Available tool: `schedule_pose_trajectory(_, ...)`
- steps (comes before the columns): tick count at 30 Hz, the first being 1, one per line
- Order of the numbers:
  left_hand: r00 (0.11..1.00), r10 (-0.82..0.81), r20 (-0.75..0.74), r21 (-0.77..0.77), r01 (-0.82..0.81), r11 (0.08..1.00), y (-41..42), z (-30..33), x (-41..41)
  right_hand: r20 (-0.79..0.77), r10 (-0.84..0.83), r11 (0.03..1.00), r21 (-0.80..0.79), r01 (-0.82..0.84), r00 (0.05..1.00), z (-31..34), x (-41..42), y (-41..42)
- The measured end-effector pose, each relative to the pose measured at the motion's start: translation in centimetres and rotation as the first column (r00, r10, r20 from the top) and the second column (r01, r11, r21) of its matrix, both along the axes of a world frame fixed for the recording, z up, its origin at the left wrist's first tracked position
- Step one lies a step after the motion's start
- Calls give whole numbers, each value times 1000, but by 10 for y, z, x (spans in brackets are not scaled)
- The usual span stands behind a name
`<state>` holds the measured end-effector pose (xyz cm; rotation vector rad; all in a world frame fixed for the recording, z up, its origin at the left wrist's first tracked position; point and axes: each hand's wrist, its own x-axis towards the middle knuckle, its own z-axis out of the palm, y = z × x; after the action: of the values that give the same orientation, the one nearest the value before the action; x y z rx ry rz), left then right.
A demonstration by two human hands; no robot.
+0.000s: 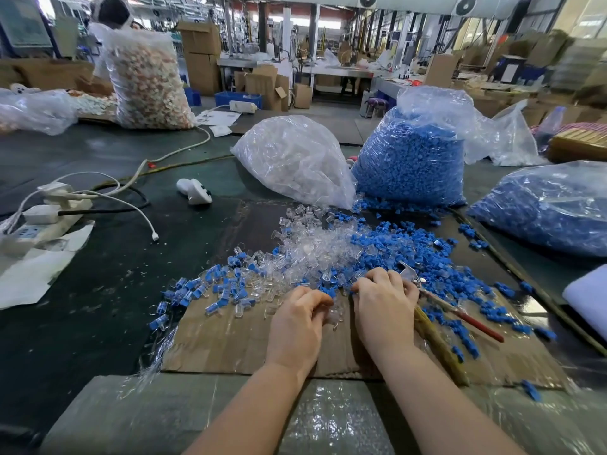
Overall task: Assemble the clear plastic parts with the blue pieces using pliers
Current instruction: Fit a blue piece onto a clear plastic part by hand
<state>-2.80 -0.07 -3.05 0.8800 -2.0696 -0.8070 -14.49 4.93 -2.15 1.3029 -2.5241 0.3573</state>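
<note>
A heap of loose clear plastic parts [315,251] and blue pieces [414,244] lies on a cardboard sheet [230,336]. Several finished blue-and-clear pieces [210,290] are spread to the left of the heap. My left hand [297,323] is curled over the cardboard with a clear part [335,315] at its fingertips. My right hand [382,303] holds the pliers [427,290], whose metal jaws point up past the knuckles and whose red and yellow handles stick out to the right. Its fingertips touch blue pieces at the heap's edge.
A bag of clear parts [295,159] and two bags of blue pieces [414,159] [551,205] stand behind the heap. A power strip with cables [46,218] and a white device [195,191] lie to the left. A person sits at far left behind a big bag [147,77].
</note>
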Motion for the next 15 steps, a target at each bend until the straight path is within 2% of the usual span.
schedule_pose_trajectory(3, 1000, -18, -11, 23, 18, 1000, 0, 0, 0, -28, -11, 999, -52, 10, 1000, 2, 4, 3)
schedule_pose_trajectory(8, 997, 11, 80, 4, -11, 1000, -3, -1, 0, -60, 15, 946, -321, -33, 998, -2, 13, 17)
schedule_pose_trajectory(15, 999, -5, 41, 6, 4, 1000, -2, -2, 0, -71, 139, 875, -458, -156, 988, -11, 17, 29)
